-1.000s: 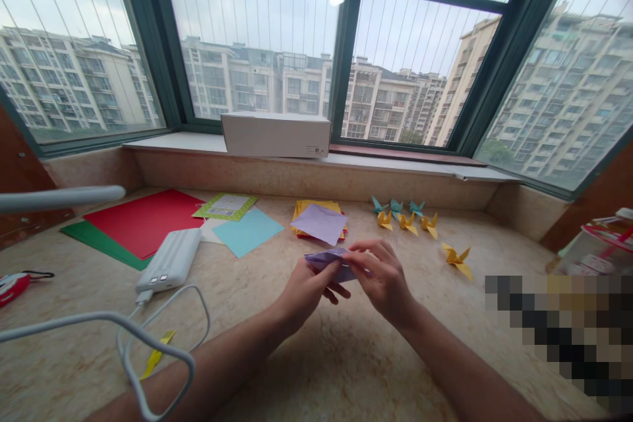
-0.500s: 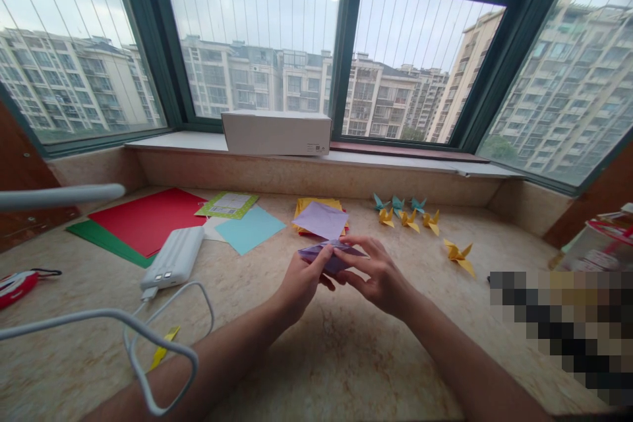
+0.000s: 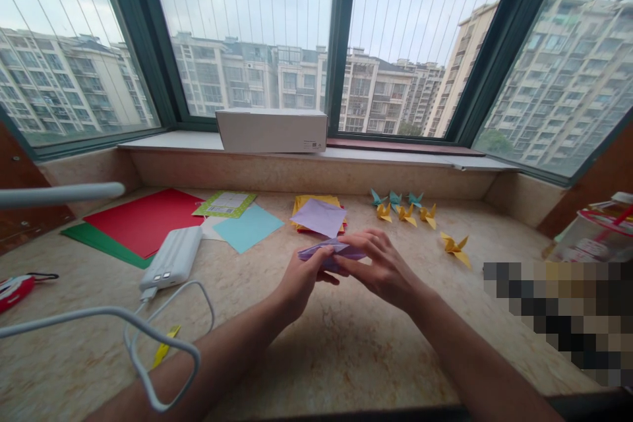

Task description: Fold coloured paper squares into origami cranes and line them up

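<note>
A partly folded purple paper (image 3: pixel 330 250) is held above the marble counter (image 3: pixel 316 343) between both my hands. My left hand (image 3: pixel 300 280) pinches its left end with thumb and fingers. My right hand (image 3: pixel 383 267) grips its right side, fingers pressed along the fold. Just behind lies a stack of coloured paper squares (image 3: pixel 319 215) with a purple sheet on top. Several small folded paper cranes (image 3: pixel 405 208), teal and yellow, stand in rows to the right, and one more yellow crane (image 3: pixel 455 247) sits apart.
A white power bank (image 3: pixel 173 266) with a white cable (image 3: pixel 148 336) lies at the left, beside red paper (image 3: pixel 143 219), green paper and a light blue sheet (image 3: pixel 247 227). A white box (image 3: pixel 271 130) rests on the window sill. A plastic container (image 3: pixel 593 237) stands at the right edge.
Both hands have lifted the purple paper slightly and shifted it away from me; my right fingers have moved along its fold. The view has tilted a little.
</note>
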Motion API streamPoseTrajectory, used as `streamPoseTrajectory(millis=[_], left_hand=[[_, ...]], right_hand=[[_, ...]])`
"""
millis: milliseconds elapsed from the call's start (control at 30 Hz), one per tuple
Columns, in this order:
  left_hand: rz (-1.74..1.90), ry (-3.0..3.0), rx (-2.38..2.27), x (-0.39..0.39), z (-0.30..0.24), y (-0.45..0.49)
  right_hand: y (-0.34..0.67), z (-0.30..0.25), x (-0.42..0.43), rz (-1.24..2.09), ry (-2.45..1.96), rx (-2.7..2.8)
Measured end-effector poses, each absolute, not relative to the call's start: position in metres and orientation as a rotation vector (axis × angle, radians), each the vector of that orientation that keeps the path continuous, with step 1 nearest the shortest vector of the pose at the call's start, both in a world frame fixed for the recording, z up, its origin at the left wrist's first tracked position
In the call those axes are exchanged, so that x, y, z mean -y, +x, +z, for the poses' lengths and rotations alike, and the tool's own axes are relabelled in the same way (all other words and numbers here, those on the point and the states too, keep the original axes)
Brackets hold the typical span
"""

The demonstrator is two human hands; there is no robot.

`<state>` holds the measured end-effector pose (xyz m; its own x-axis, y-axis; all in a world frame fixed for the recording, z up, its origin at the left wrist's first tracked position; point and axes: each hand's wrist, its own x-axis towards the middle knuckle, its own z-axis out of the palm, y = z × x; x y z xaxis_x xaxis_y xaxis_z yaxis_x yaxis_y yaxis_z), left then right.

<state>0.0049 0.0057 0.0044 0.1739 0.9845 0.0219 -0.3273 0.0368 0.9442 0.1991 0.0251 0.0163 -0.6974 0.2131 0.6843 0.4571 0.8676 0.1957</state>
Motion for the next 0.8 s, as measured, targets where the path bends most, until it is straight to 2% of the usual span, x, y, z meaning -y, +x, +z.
streamPoseTrajectory(millis=[200, 500, 800], left_hand=[[1.204, 0.986, -0.829, -0.006, 0.007, 0.004], [1.216, 1.069, -0.786, -0.005, 0.002, 0.004], [1.2, 1.028, -0.748, -0.004, 0.002, 0.004]], right_hand=[[0.199, 0.015, -0.023, -0.599, -0.5, 2.318], [0.187, 0.002, -0.024, -0.118, -0.627, 2.095], [0.185, 0.004, -0.024, -0.075, -0.608, 2.078]])
